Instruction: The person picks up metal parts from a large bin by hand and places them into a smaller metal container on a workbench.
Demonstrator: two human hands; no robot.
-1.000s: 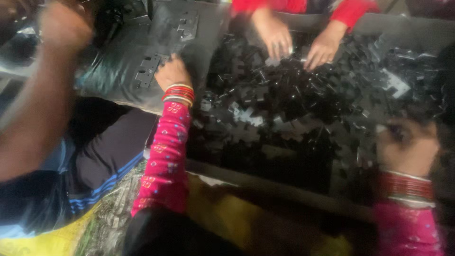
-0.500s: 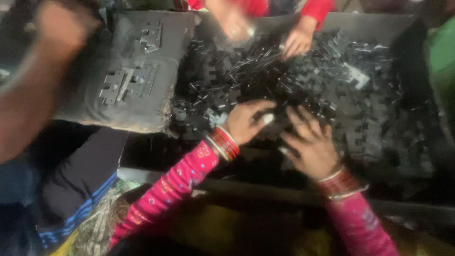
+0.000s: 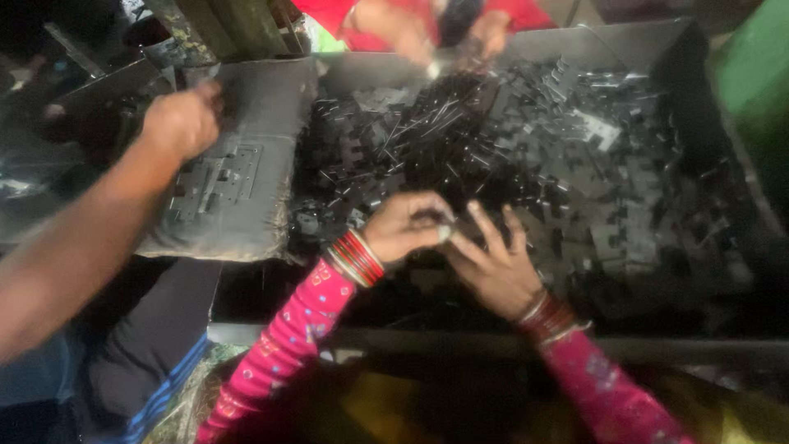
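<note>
A large dark metal bin [image 3: 715,99] holds a heap of small black metal parts [image 3: 526,156]. My left hand [image 3: 407,228], with red bangles on a pink sleeve, is curled over the near edge of the heap and its fingers close on some small dark parts. My right hand [image 3: 493,267] lies flat beside it, fingers spread on the parts, touching the left hand's fingertips. What exactly sits inside the left fist is blurred.
A co-worker's bare arm and hand [image 3: 177,123] reach from the left onto a grey padded block [image 3: 238,189] carrying flat metal pieces. Another person in red sleeves [image 3: 394,25] works at the far rim. A green object [image 3: 760,90] stands at the right.
My two hands have come together at the near edge of the heap and drawn slightly toward me. The co-worker's hand has come down onto the grey block. The view has shifted.
</note>
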